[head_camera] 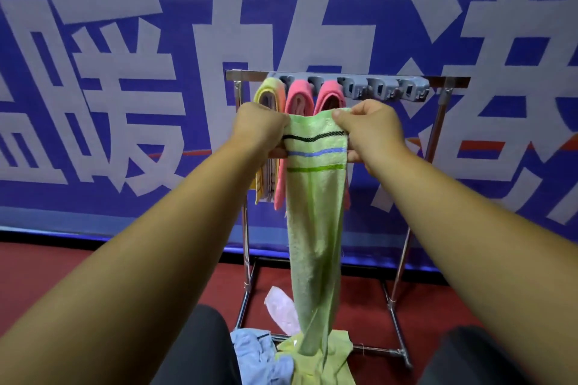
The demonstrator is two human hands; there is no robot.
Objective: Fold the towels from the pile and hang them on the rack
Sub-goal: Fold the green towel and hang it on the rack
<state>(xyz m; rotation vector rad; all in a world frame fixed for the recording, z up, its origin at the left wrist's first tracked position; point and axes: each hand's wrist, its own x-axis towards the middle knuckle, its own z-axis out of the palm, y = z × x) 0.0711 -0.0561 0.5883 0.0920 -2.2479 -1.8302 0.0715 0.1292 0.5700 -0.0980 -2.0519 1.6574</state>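
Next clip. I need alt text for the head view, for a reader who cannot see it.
A person's left hand and right hand hold up a long green towel by its top edge before a metal rack. A yellow towel and two pink towels already hang folded there; a blue towel lies on the red floor below.

Right clips (381,89) stand free — hung towels (300,95) crowd the rack's (453,79) left.

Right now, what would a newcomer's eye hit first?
The long green striped towel at centre frame, pinched at its top by the left hand and right hand, its tail reaching the floor pile. Behind it, a yellow towel and two pink towels hang on the rack, against a blue banner with huge white characters.
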